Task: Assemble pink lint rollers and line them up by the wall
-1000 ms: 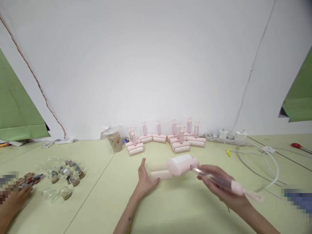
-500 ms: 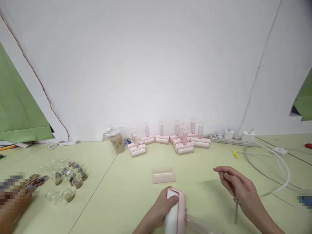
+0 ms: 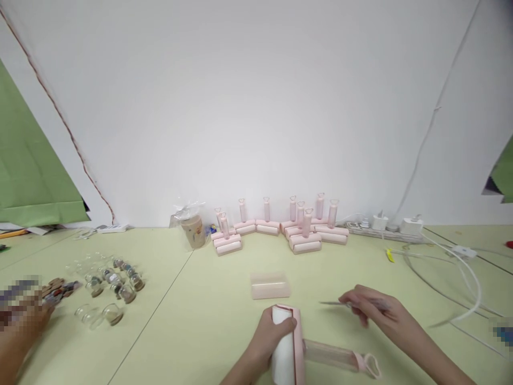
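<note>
My left hand (image 3: pixel 269 337) is closed around the head of a pink lint roller (image 3: pixel 297 347) with a white roll (image 3: pixel 282 353). The roller's clear handle (image 3: pixel 332 355) points right and ends in a pink loop. My right hand (image 3: pixel 372 307) is closed on a thin, pointed metal tool (image 3: pixel 333 303); its tip points left, above the table, apart from the roller. Fingers cover its grip, so its exact kind is unclear. Just beyond the roller, a translucent pink cover (image 3: pixel 270 285) lies on the table.
Several pink lint rollers (image 3: pixel 306 243) stand along the wall. A bagged cup (image 3: pixel 193 231) is left of them. Small glass jars (image 3: pixel 113 314) sit left, near another person's hand (image 3: pixel 34 323). A power strip (image 3: pixel 388 233) and white cables (image 3: pixel 475 278) lie right.
My right hand has moved left, and the metal tool has swung from pointing down to pointing left. The lint roller's handle has come further into view.
</note>
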The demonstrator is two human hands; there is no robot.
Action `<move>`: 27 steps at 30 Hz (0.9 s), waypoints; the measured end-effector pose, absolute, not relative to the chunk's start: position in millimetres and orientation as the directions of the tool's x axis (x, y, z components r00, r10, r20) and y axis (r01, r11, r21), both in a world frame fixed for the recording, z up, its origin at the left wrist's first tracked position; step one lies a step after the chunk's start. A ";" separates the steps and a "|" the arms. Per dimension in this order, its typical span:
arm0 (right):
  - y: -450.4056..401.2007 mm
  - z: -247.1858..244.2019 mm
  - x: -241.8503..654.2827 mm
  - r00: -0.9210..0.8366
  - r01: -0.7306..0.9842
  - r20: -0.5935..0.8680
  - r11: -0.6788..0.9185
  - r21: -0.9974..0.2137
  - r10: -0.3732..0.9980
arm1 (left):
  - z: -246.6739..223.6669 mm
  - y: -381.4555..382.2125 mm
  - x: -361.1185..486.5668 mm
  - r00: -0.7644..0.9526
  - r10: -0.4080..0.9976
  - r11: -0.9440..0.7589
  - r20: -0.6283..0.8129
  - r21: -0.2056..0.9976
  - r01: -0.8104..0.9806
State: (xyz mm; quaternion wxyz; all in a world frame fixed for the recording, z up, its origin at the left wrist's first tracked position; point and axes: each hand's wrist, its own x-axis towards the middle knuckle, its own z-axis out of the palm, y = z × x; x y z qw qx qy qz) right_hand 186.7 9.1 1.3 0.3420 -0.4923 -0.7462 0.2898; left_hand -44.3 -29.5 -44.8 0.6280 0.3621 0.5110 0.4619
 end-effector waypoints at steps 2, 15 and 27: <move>-1.5 5.0 175.0 -0.356 0.396 0.249 0.387 -0.833 0.901 | -45.6 -28.5 -42.7 0.036 0.956 0.293 -0.291 0.939 -0.180; -23.4 1.2 147.0 -0.565 0.364 0.252 0.511 -0.778 0.786 | -31.8 -34.6 -41.4 0.205 0.953 0.247 -0.223 0.964 -0.099; -46.9 -28.2 152.6 -0.610 0.278 0.105 0.337 -0.899 0.785 | -35.4 -39.1 -29.5 0.240 0.930 0.317 -0.279 0.938 -0.137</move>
